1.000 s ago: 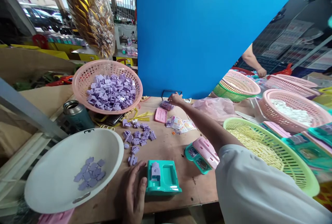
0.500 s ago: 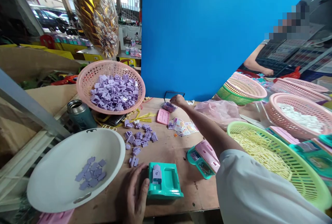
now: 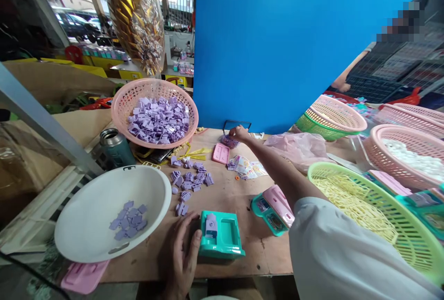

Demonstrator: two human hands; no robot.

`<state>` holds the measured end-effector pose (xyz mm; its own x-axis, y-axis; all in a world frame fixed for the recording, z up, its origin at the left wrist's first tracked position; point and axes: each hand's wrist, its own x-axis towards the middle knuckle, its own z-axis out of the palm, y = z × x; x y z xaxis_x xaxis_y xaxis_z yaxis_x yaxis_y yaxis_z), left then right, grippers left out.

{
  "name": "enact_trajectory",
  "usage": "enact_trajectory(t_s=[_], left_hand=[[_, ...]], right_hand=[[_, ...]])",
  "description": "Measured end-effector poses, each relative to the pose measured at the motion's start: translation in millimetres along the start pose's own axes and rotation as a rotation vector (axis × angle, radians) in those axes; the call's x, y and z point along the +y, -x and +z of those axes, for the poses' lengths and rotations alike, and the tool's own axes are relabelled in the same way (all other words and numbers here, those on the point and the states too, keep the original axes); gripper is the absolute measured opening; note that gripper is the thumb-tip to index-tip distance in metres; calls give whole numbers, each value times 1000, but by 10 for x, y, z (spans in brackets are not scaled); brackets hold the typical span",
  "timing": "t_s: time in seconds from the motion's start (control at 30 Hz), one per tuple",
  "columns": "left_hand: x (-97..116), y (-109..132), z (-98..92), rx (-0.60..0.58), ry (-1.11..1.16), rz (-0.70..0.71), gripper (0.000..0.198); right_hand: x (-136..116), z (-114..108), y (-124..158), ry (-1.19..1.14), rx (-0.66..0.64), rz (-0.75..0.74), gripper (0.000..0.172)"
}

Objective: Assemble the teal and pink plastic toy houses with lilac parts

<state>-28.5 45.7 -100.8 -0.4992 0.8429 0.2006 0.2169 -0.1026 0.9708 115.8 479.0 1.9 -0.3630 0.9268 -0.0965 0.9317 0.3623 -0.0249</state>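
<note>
Teal housing (image 3: 224, 251) is set near table's (image 3: 222, 191) front edge, purple part (image 3: 211, 227) seated in top. Probably light, stiff plastic; glossy, may slide. Best held by opposite side walls, off the purple part. Left hand (image 3: 182, 263) is held open, curved at the left wall; contact unclear. Right hand (image 3: 240, 133) is extended to small tub (image 3: 229, 141) at back; grip can't be told. Loose purple parts (image 3: 189, 178) are scattered behind housing.

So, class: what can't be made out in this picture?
All in the head view:
What the right hand grips, if anything: hidden behind the hand itself.
Print on the leaflets: too small.
Underside of the teal casing: faces away.
Part of the pale green basket: behind the white sleeve.
</note>
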Motion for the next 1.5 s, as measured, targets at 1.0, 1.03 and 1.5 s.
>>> enact_trajectory(t_s=[1.0,1.03,1.5], left_hand=[[778,20,-233,-75,414,-140,34],[794,34,-243,-58,446,-169,35],[1037,284,-70,-78,547,-345,43]], right_hand=[[-1219,-127,3427,-921,345,-992,11],[-1254,-61,3480,-916,408,-940,13],[-1134,131,3988,-690,641,-789,28]])
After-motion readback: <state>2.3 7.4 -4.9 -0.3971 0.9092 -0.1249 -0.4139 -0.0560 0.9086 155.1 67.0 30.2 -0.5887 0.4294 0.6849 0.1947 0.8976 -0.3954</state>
